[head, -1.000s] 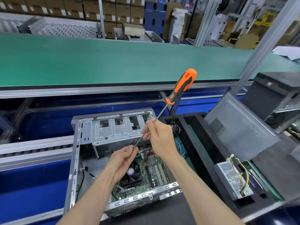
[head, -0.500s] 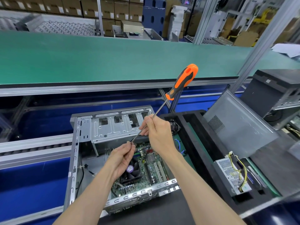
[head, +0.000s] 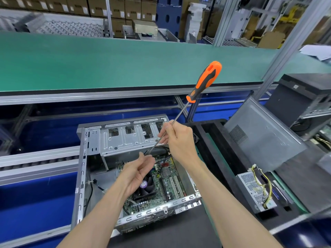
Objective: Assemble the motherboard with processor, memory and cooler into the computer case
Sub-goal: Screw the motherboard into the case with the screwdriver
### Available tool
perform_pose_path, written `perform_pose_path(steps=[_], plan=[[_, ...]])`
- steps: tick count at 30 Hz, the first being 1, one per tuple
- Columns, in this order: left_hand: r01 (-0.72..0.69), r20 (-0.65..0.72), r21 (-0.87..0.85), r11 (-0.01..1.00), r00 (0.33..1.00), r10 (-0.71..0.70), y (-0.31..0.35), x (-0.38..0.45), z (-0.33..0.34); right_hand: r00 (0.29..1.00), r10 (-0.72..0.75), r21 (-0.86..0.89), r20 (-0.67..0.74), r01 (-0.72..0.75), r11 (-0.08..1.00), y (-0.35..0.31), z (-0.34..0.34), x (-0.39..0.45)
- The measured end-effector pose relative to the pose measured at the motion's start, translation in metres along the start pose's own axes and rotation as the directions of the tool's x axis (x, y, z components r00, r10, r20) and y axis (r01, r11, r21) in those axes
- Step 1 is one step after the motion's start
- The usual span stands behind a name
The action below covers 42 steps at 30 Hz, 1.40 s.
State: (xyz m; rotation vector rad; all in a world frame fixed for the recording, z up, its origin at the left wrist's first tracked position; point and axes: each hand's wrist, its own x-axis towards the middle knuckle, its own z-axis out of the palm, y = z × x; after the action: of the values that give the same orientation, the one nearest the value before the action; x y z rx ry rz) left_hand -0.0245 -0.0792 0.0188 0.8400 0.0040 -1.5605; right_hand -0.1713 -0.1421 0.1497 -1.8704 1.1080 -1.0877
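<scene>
The left hand (head: 138, 171) covers part of the cooler (head: 146, 187) and the motherboard (head: 168, 181) beneath it. The screwdriver (head: 204, 81) tip is hidden behind its fingers. Both forearms run off the bottom edge.

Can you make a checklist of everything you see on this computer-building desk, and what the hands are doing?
Surface: black mat under the case.
Job's things: open computer case; motherboard and cooler inside.
Clutter: loose side panel; power supply in the black tray.
Grips: right hand pinches the screwdriver shaft; left hand open near its tip.
Cables: yellow wires on the power supply.
Surroundings: green conveyor; cardboard boxes behind.
</scene>
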Motion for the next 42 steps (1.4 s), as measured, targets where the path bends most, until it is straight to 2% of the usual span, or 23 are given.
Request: perform_pose_path(steps=[2, 4, 6, 8, 10, 12, 14, 18, 22, 26, 32, 42], plan=[[-0.049, -0.147, 0.122, 0.991, 0.987, 0.067, 0.0, 0.001, -0.001, 1.0, 0.005, -0.015, -0.013, -0.005, 1.0, 0.002, -0.003, 0.003], [-0.134, -0.223, 0.326, 0.936, 0.951, 0.214, -0.001, 0.001, -0.001, 1.0, 0.006, -0.043, -0.018, -0.007, 0.999, 0.004, -0.005, 0.005], [-0.254, -0.138, 0.515, 0.818, 0.918, 0.372, -0.001, 0.0, 0.008, 1.0, -0.003, -0.087, -0.005, 0.002, 0.996, 0.006, -0.006, 0.004], [-0.371, 0.045, 0.673, 0.64, 0.884, 0.465, 0.0, -0.006, 0.025, 1.0, -0.021, -0.149, 0.019, 0.024, 0.988, 0.008, -0.006, 0.002], [-0.455, 0.244, 0.788, 0.416, 0.85, 0.467, 0.001, -0.01, 0.044, 0.998, -0.037, -0.214, 0.056, 0.048, 0.976, 0.009, -0.006, 0.001], [-0.511, 0.358, 0.818, 0.263, 0.811, 0.463, 0.003, -0.009, 0.057, 0.996, -0.025, -0.226, 0.082, 0.043, 0.973, 0.009, -0.006, -0.001], [-0.531, 0.412, 0.829, 0.175, 0.791, 0.453, 0.003, -0.003, 0.065, 0.997, -0.017, -0.2, 0.079, 0.033, 0.979, 0.009, -0.009, -0.003], [-0.428, 0.382, 0.901, 0.062, 0.854, 0.352, -0.001, 0.011, 0.067, 0.999, -0.034, -0.116, 0.003, 0.034, 0.993, -0.001, -0.02, 0.003], [-0.389, 0.356, 0.92, 0.044, 0.878, 0.32, -0.012, 0.026, 0.067, 0.998, -0.045, -0.148, -0.036, 0.04, 0.988, -0.006, -0.032, 0.013], [-0.389, 0.381, 0.921, -0.026, 0.886, 0.263, -0.017, 0.039, 0.073, 0.994, -0.07, -0.138, -0.083, 0.058, 0.989, -0.008, -0.04, 0.016], [-0.354, 0.368, 0.929, -0.105, 0.906, 0.208, -0.023, 0.052, 0.068, 0.991, -0.127, -0.132, -0.029, 0.122, 0.984, -0.008, -0.043, 0.02], [-0.322, 0.348, 0.935, -0.15, 0.913, 0.213, -0.03, 0.067, 0.062, 0.99, -0.124, -0.148, -0.061, 0.114, 0.982, 0.015, -0.035, 0.016]])
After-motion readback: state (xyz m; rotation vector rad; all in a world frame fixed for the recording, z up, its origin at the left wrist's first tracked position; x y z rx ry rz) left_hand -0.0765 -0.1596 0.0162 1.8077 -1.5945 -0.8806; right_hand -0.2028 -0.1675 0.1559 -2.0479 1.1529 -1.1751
